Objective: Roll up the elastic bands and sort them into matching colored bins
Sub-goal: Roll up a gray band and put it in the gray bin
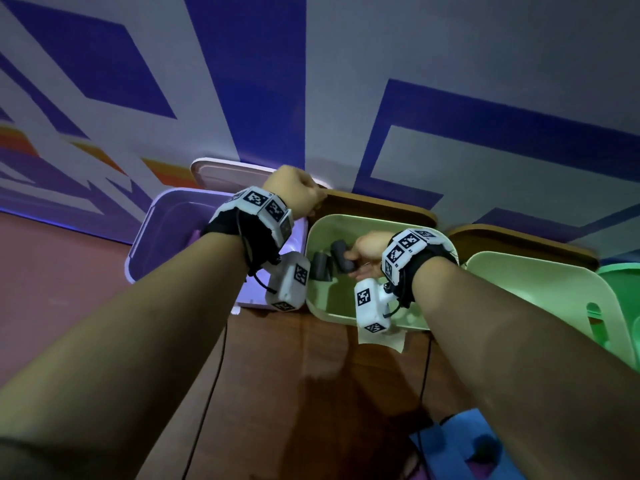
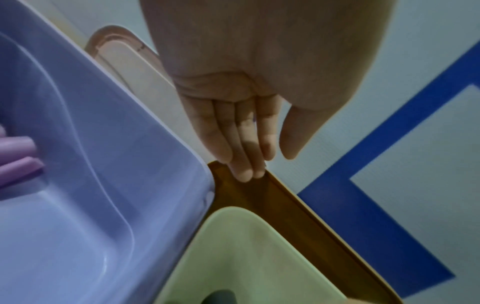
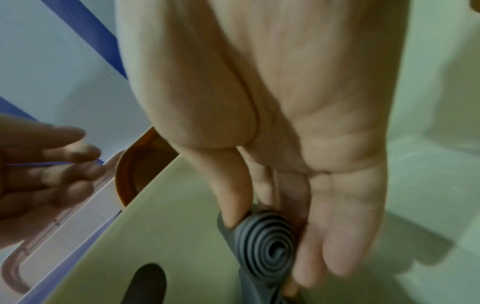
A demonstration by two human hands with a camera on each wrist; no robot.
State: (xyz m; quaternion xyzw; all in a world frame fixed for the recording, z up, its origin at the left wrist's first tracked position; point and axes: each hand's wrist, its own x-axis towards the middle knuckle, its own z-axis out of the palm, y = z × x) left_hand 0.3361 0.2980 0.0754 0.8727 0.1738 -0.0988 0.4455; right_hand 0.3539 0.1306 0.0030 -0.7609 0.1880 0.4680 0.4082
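- Two grey rolls: one [image 1: 321,269] lying in the cream bin [image 1: 346,221], one [image 3: 267,240] pinched in my right grip [image 1: 367,252].
- My left grip [image 2: 249,131], fingers straight, touches the brown lid [image 2: 291,207].
- Two purple rolls [image 2: 15,158] lie in the purple bin [image 2: 116,164].

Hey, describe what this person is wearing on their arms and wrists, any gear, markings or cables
Both forearms are bare, no sleeves. Each wrist carries a black strap ringed by white blocks printed with black square fiducial markers. A white boxy camera module, also marker-tagged, hangs under each wrist, with thin black cables trailing down. The left hand and right hand are ungloved.
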